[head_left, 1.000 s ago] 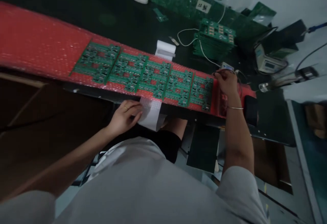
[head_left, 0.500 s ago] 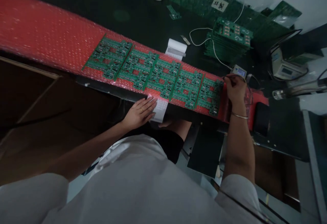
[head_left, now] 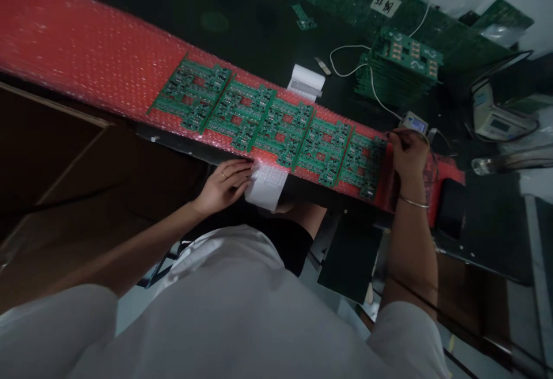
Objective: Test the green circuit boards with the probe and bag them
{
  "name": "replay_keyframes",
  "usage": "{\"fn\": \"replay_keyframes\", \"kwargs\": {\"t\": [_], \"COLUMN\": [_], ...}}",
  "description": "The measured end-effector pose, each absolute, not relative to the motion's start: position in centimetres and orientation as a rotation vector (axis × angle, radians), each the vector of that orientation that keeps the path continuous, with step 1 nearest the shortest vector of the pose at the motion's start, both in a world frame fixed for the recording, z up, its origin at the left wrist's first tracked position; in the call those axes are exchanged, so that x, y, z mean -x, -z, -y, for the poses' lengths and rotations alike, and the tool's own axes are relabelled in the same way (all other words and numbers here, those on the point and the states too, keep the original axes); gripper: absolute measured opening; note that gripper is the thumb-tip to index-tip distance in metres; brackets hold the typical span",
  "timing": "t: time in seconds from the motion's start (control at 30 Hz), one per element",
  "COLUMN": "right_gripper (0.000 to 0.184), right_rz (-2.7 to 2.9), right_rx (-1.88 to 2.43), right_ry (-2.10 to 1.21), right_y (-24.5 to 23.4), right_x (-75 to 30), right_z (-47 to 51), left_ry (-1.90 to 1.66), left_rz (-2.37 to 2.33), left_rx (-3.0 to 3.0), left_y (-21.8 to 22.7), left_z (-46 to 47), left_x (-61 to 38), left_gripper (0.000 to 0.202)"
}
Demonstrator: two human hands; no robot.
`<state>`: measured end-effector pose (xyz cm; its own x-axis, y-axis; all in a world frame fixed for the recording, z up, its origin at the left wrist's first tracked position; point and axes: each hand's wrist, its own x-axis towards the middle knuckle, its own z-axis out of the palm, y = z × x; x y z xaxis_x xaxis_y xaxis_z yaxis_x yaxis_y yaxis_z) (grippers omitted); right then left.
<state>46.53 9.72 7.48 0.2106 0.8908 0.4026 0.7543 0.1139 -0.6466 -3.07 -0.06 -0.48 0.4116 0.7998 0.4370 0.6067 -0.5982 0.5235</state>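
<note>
A row of several green circuit boards (head_left: pixel 287 131) lies on red bubble wrap (head_left: pixel 108 45) along the dark bench. My left hand (head_left: pixel 224 186) rests at the bench's front edge, fingers stretched out and close together, beside a white paper sheet (head_left: pixel 268 186) that hangs over the edge from under the wrap. At the right end of the row, my right hand (head_left: pixel 410 151) is closed in a pinch near the last board. What it holds is too small and dark to name. A small device with a screen (head_left: pixel 415 122) stands just behind that hand.
Behind the row are a white paper roll (head_left: pixel 306 79), a stack of circuit boards (head_left: pixel 400 65) and a white cable (head_left: pixel 371 79). A black phone-like object (head_left: pixel 450 209) lies to the right. Beyond it are a grey instrument (head_left: pixel 495 114) and a clear tube (head_left: pixel 510 163).
My left hand has slid left, off the paper sheet, which now shows more fully. My right hand keeps its pinch at the right end of the row. The whole view has shifted slightly.
</note>
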Motion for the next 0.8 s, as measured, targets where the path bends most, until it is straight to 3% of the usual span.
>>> {"fn": "replay_keyframes", "kwargs": {"t": [0.13,0.5,0.8], "right_gripper": [0.024,0.032,0.026], "right_rz": [1.565,1.573,1.604], "right_rx": [1.657,1.671,1.707], "right_ry": [-0.212,-0.188,-0.170], "right_y": [-7.6,-7.2,-7.6], "right_x": [-46.3,-46.9,-46.5], "right_z": [-9.7,-9.9,-9.7], "left_ry": [-0.983,-0.994,-1.058], "left_rz": [-1.220,-1.277,-1.267], "left_rx": [-2.384,-2.226,-2.175], "left_y": [0.1,0.0,-0.2], "left_z": [-0.8,-1.2,-1.1], "left_x": [3.9,2.9,2.6], "left_gripper": [0.019,0.020,0.017]}}
